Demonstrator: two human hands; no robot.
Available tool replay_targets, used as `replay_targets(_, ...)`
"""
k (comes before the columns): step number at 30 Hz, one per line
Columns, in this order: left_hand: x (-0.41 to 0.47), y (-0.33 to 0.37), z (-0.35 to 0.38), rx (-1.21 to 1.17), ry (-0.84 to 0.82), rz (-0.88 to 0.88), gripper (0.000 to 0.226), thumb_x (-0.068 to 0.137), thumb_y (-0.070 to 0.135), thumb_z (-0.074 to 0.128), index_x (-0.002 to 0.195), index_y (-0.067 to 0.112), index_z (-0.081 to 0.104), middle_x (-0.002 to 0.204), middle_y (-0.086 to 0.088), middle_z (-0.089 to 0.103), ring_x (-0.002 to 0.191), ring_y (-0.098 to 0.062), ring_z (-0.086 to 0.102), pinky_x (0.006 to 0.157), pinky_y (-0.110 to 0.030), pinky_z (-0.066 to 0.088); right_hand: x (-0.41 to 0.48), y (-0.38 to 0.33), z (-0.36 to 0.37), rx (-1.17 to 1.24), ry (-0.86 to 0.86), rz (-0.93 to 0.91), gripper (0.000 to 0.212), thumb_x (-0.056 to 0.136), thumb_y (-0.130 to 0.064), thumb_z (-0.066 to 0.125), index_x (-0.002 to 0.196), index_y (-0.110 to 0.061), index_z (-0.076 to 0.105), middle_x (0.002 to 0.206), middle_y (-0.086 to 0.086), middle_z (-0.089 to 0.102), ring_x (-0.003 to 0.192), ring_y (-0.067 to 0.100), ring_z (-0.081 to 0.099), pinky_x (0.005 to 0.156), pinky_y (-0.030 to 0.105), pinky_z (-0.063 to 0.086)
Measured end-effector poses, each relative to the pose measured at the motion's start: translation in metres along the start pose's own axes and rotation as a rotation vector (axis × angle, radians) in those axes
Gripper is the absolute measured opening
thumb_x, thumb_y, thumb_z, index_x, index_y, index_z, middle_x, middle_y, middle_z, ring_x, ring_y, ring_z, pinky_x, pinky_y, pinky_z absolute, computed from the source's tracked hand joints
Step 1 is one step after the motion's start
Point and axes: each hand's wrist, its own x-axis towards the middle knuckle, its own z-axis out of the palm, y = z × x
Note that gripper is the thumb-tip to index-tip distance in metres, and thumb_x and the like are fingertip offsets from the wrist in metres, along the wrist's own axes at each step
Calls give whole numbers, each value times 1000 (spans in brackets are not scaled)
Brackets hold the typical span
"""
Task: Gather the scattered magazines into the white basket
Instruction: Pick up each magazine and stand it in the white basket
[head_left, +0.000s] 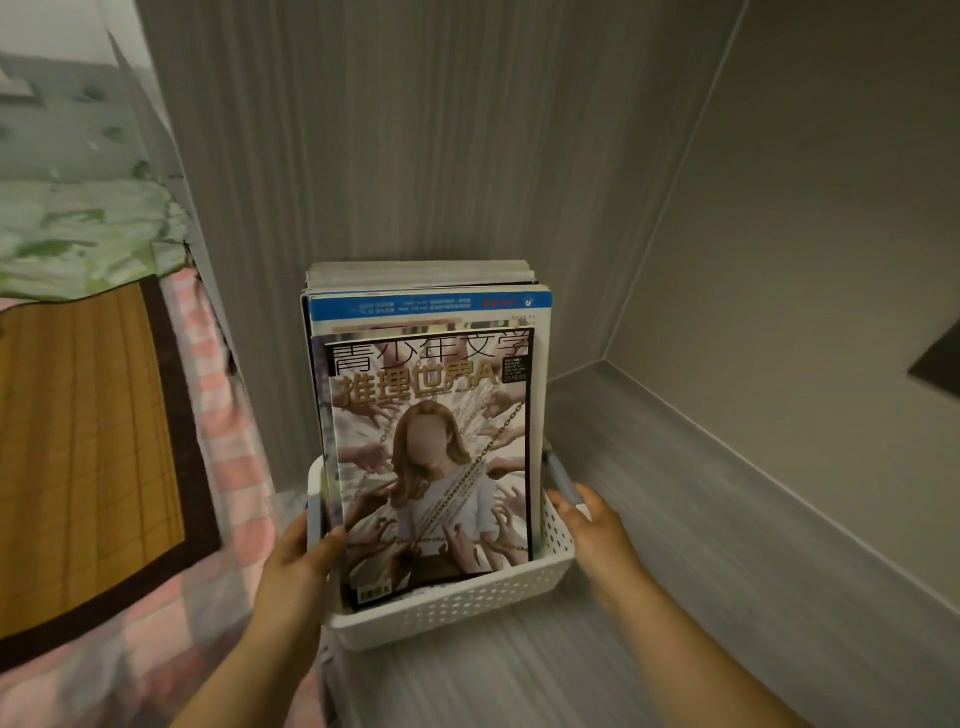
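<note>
A white perforated basket (457, 603) stands on the grey floor against the wall, with several magazines upright in it. The front magazine (431, 457) has a cover with a long-haired figure, chains and many reaching hands; behind it a blue-topped magazine (426, 305) and more stick up higher. My left hand (301, 561) grips the basket's left rim, thumb against the front magazine's edge. My right hand (597, 525) holds the basket's right rim near its grey handle, fingers curled over it.
A bed (104, 467) with a bamboo mat, pink checked sheet and green blanket lies close on the left. Grey walls close in behind and to the right. Grey floor (675, 519) stretches to the right of the basket.
</note>
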Motion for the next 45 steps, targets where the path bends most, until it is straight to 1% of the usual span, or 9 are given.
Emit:
replay_targets(3, 6, 0, -3, -15, 42, 30, 31, 89, 3, 43, 119, 6, 52, 99, -18, 61, 79, -26, 57, 79, -36, 44, 10, -10, 9, 56, -14, -37, 18, 91, -20, 47, 107, -18, 53, 82, -3, 60, 74, 9, 57, 57, 23, 46)
replay_targets(6, 14, 6, -8, -42, 70, 52, 30, 90, 5, 43, 119, 8, 51, 84, -10, 60, 75, -22, 56, 76, -35, 44, 19, -19, 25, 93, -27, -67, 17, 90, -16, 47, 104, -21, 55, 82, 0, 60, 71, 8, 57, 56, 21, 45)
replay_targets(10, 28, 18, -19, -45, 46, 86, 34, 90, 4, 41, 123, 5, 48, 100, -16, 58, 80, -26, 57, 80, -37, 44, 30, -32, 49, 121, -5, -86, 17, 90, -8, 43, 96, -22, 50, 72, -10, 54, 65, 4, 52, 60, 19, 45)
replay_targets(16, 34, 20, -22, -58, -7, 123, 31, 89, 2, 40, 112, 22, 48, 91, -5, 60, 79, -15, 57, 73, -30, 44, 44, -47, 63, 71, 32, -110, 26, 88, -5, 48, 112, -3, 57, 105, 21, 61, 87, 25, 55, 74, 30, 41)
replay_targets(23, 33, 12, -31, 43, -86, 177, 47, 82, -6, 44, 108, 32, 43, 89, 12, 56, 81, -3, 53, 63, -21, 41, 53, -50, 61, -32, 10, -129, 27, 89, -7, 45, 113, -2, 56, 112, 23, 61, 99, 34, 58, 74, 30, 40)
replay_targets(27, 30, 9, -28, 102, -91, 198, 61, 82, -4, 50, 127, 33, 31, 99, 7, 55, 84, -10, 52, 68, -19, 39, 55, -45, 62, 19, 19, -78, 30, 90, -9, 45, 116, 1, 54, 106, 20, 60, 100, 33, 57, 67, 28, 44)
replay_targets(32, 34, 9, -22, 93, -91, 211, 54, 88, 0, 43, 134, 24, 28, 110, 1, 51, 96, -16, 52, 75, -21, 38, 58, -49, 65, 108, 44, -76, 28, 89, -7, 47, 115, -3, 56, 109, 18, 61, 91, 25, 54, 77, 32, 43)
replay_targets(39, 34, 11, -21, 97, -126, 223, 53, 87, -1, 44, 131, 24, 30, 92, 16, 53, 87, -4, 53, 63, -13, 38, 63, -50, 65, 86, 36, -98, 27, 88, -6, 48, 113, -3, 57, 101, 14, 60, 89, 26, 55, 65, 26, 42)
replay_targets(45, 34, 12, -21, 115, -139, 193, 53, 87, -1, 45, 133, 18, 30, 97, 9, 56, 80, 2, 51, 63, -14, 39, 65, -48, 63, 75, 40, -89, 32, 88, -8, 49, 119, -4, 54, 116, 18, 60, 97, 28, 55, 77, 29, 40)
